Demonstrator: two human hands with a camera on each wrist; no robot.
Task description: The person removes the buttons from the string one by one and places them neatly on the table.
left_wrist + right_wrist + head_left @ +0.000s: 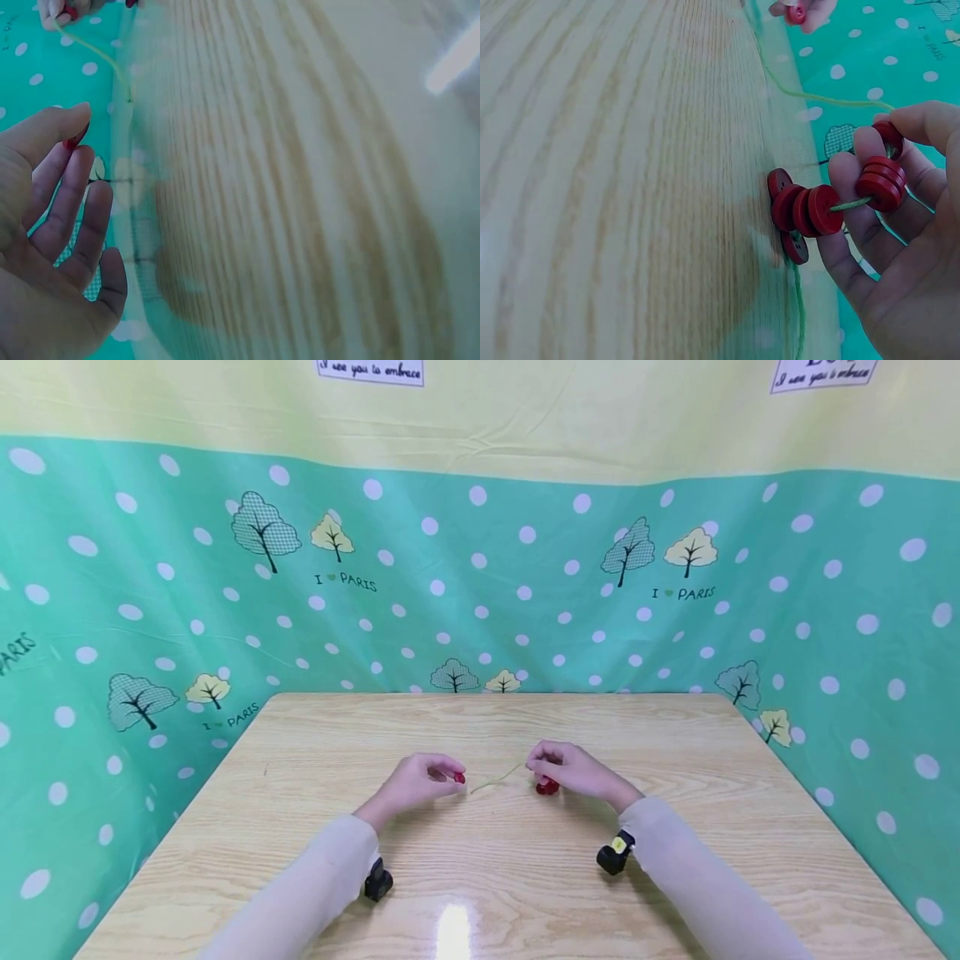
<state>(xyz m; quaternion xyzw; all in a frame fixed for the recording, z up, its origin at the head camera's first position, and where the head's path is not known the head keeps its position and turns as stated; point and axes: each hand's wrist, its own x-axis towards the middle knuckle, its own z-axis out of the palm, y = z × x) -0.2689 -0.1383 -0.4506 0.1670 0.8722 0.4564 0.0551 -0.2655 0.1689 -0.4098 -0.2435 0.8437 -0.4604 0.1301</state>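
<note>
My left hand [417, 782] pinches a small red button [459, 777] between thumb and index finger. In the left wrist view its other fingers are loosely bent. Across from it, my right hand [572, 771] holds a thin green string [497, 781] with red buttons [547, 787] threaded on it. The right wrist view shows the top button [889, 139] at the thumb and fingertips, with the string's free end running off toward the left hand. More threaded buttons [824, 210] hang in a stack below the fingers, close to the wooden tabletop.
The light wooden table [450, 727] stretches out around both hands. Behind it and along its sides hangs a green and yellow cloth [480, 560] with dots and trees. Small black cameras [613, 857] sit at both wrists.
</note>
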